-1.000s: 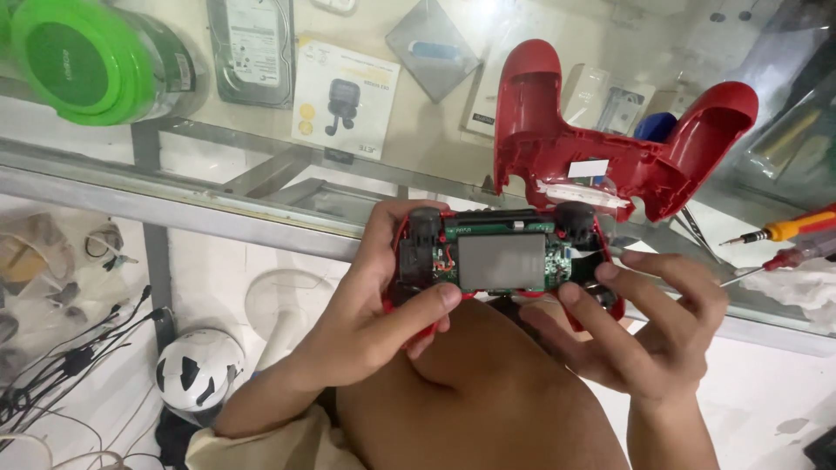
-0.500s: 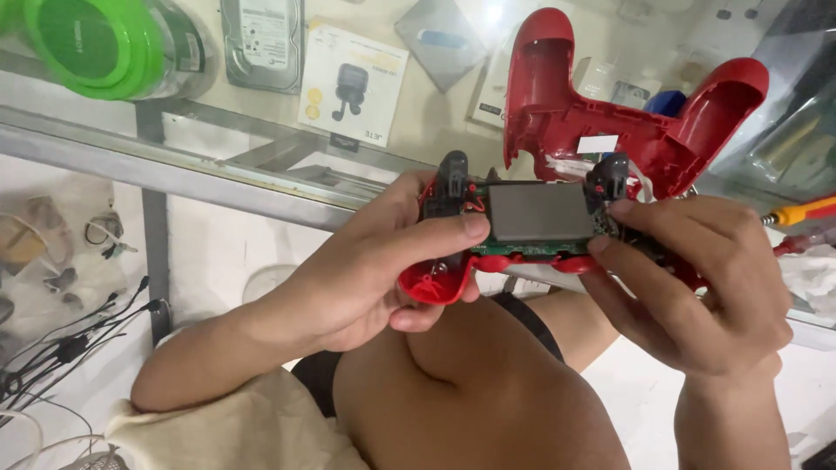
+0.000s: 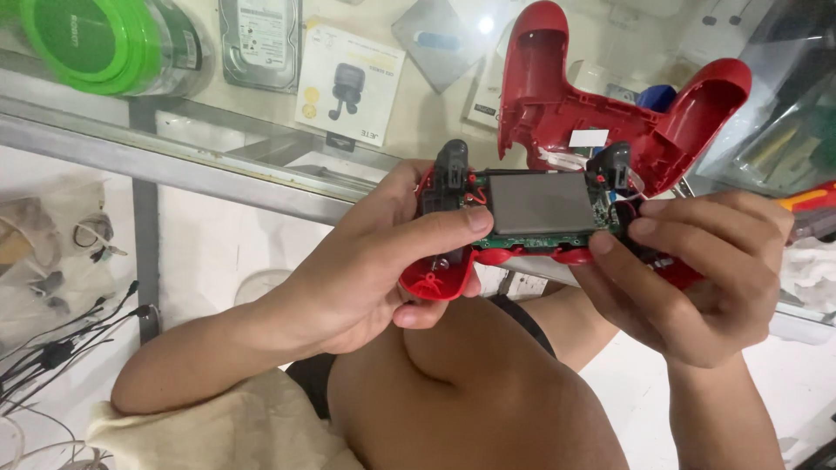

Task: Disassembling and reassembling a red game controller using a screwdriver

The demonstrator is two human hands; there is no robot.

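The left hand (image 3: pixel 366 270) and right hand (image 3: pixel 697 278) grip the opened red game controller (image 3: pixel 531 218) at its ends, fingers curled around it. They have lifted it off the glass counter (image 3: pixel 261 165) since a second ago, above the knee (image 3: pixel 470 392), bringing its grey battery (image 3: pixel 542 202) closer to view.

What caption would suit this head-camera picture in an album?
Both hands, left hand and right hand, hold an opened red game controller above a glass counter, its back shell lying behind.

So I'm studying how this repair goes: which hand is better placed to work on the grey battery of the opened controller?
Probably the right hand: its fingertips lie at the grey battery edge, while the left hand wraps the opened controller grip, steadying it.
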